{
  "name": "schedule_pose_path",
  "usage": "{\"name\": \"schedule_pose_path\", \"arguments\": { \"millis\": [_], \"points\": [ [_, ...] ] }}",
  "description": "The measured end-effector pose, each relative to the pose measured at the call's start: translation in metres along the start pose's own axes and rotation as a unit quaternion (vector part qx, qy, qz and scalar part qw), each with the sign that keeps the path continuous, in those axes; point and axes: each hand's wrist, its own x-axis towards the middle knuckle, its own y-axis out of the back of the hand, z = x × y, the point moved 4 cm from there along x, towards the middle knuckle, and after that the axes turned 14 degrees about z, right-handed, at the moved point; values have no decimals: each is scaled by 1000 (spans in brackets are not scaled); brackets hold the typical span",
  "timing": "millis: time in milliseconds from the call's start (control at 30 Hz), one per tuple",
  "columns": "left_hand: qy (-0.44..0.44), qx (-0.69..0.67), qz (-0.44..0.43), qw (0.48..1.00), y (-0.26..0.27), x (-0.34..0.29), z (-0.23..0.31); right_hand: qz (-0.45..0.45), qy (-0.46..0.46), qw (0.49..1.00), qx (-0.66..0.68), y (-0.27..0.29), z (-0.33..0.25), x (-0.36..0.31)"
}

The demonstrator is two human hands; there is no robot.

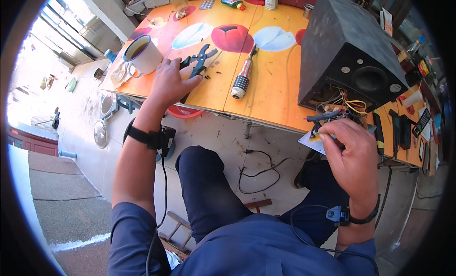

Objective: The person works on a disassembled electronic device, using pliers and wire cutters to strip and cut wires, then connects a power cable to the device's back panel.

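Note:
On the table's left part my left hand point(170, 82) is closed over the handles of wire strippers point(204, 57) with a grey head and dark handles, its thumb and fingers across them. Beside that hand stands a white enamel mug point(144, 57) with a brownish drink. My right hand point(350, 145) pinches at a small pale panel point(312, 142) bearing a yellow part, just past the table's front edge. A thick black-sleeved cable point(323, 116) runs beside these fingers toward loose wires point(354, 105) at a black speaker box point(354, 53). The fingers partly hide the panel.
A screwdriver point(242, 77) with a checkered handle lies mid-table, near small dark bits. A green bottle point(232, 3) and a white bottle point(271, 0) are at the back. Below are a red basin point(184, 112) and a black plug cord point(266, 168). Tools crowd the right side.

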Motion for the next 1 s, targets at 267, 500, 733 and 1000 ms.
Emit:
{"name": "schedule_pose_path", "arguments": {
  "millis": [267,500,733,1000],
  "points": [
    [167,-538,-10,826,39,-89,95,43,11,999,3,-4,2,0],
    [236,-697,-166,656,12,-172,217,57,17,998,9,-7,1,0],
    [260,-766,-285,514,-11,-177,235,42,20,999,-8,-8,2,1],
    [255,-760,-288,524,-13,-171,234,37,21,999,-15,-10,1,3]
  ]
}}
